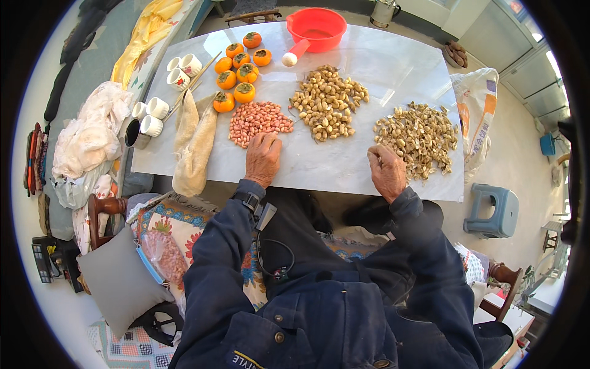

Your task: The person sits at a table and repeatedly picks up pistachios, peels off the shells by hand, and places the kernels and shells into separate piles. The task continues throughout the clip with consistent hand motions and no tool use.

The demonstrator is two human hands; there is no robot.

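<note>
My left hand [263, 159] rests at the near edge of a pile of shelled pink peanuts [260, 122], fingers curled down; whether it holds any kernel is hidden. My right hand [386, 168], its fingers bent inward, lies beside the heap of empty peanut shells [419, 138]; what is under its fingertips cannot be seen. Between and beyond the hands, unshelled peanuts [327, 104] are heaped on the grey marbled table [322, 168]. A beige cloth [196, 147] lies left of the pink kernels and hangs over the near edge.
Several orange persimmons [244, 92] sit behind the kernels. A red plastic dipper [318, 23] stands at the far edge. White cups [157, 107], a dark cup [137, 133] and chopsticks [184, 94] are at the left. A white woven sack [477, 120] and a blue-grey plastic stool [492, 210] are at the right.
</note>
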